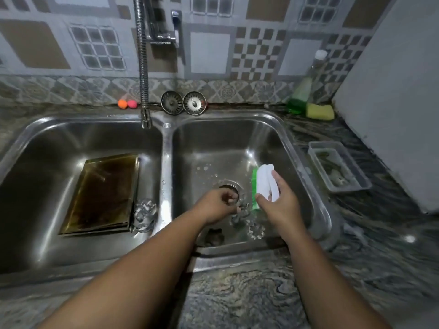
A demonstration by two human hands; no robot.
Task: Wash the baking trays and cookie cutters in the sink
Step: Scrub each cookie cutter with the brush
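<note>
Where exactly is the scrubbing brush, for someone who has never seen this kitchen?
Find the double stainless steel sink and look in its right basin. Near that basin's right wall is the white-handled scrubbing brush with green bristles. It is the only white-and-green item there; the small silver metal cookie cutters near it are plain metal.

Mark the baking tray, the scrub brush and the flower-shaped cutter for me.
baking tray [104, 193], head view, middle of its brown base.
scrub brush [262, 179], head view, white back.
flower-shaped cutter [256, 231], head view, its middle.
</note>
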